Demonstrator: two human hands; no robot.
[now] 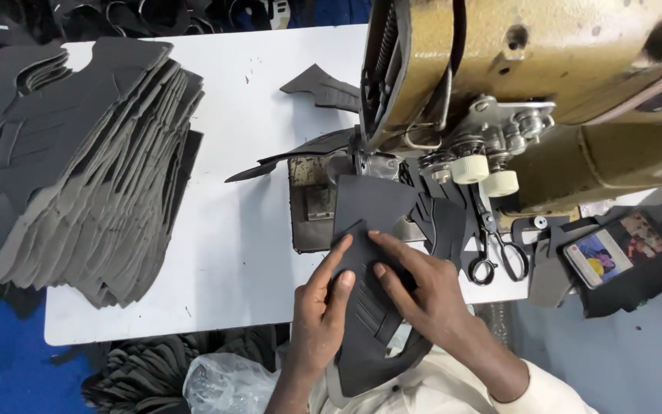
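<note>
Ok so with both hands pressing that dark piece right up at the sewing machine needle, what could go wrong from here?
1. The right hand and left hand lie flat on the dark cut piece close to the presser foot; fingertips could slide toward the needle.
2. The scissors lie open-bladed just beside the right hand and could be knocked or snag the piece.
3. The tall stack of grey pieces leans and may slip.
</note>
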